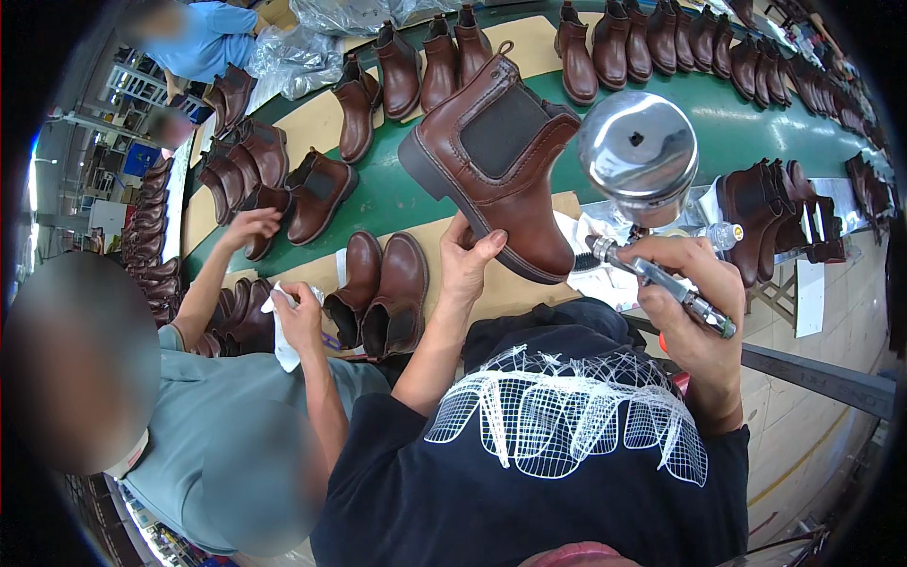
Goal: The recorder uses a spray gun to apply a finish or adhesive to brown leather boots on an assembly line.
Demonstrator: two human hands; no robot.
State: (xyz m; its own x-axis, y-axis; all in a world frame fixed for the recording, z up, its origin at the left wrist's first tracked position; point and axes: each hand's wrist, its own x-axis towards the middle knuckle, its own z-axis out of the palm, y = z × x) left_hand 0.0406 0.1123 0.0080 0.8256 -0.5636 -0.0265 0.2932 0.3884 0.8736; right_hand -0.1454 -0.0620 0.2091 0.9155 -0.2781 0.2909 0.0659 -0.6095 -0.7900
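Over green table (389, 194), amid boots (399, 77): left hand (468, 266) gripping brown boot (505, 180), right hand (701, 295) clasping spray gun (652, 197); co-worker (203, 406) at left

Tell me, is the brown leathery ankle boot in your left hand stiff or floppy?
The brown boot in the wearer's left hand seems stiff: it isn't sagging. Its dark elastic-looking side panel might stretch. Its thick dark sole could make it slightly heavy.

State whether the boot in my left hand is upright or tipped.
Tipped: your left hand holds the boot with its heel higher than its toe in view.
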